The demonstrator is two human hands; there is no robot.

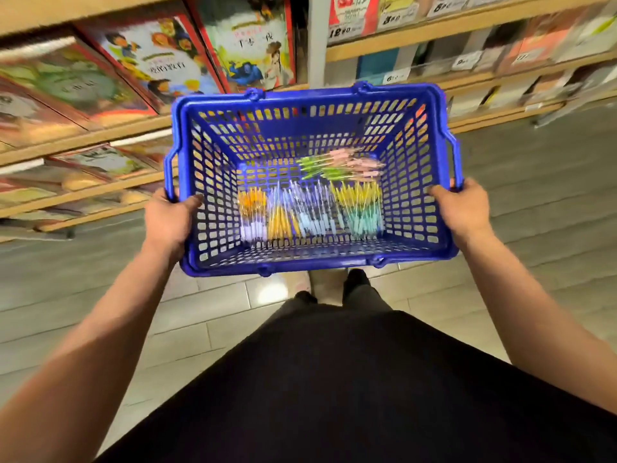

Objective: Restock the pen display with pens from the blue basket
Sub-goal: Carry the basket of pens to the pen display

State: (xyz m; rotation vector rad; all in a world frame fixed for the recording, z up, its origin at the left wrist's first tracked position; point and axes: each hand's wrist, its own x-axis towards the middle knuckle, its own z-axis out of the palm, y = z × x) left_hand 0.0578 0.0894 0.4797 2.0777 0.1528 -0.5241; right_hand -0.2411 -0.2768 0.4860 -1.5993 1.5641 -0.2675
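Note:
I carry a blue plastic basket (414, 182) in front of me at waist height, held level. My left hand (172, 217) grips its left rim and my right hand (462, 208) grips its right rim near the folded handle. On the basket's floor lie several bundles of pens (310, 212): orange, yellow, pale blue, lilac and teal ones in a row near me, and green and pink ones (344, 163) further back. No pen display is in view. The picture is blurred by motion.
Wooden shelves with colourful children's books (157, 58) run along the left. More shelves with price tags (397, 76) and stacked goods stand at the upper right. Grey tiled floor (534, 195) lies below, with my dark clothes and shoes (357, 279) under the basket.

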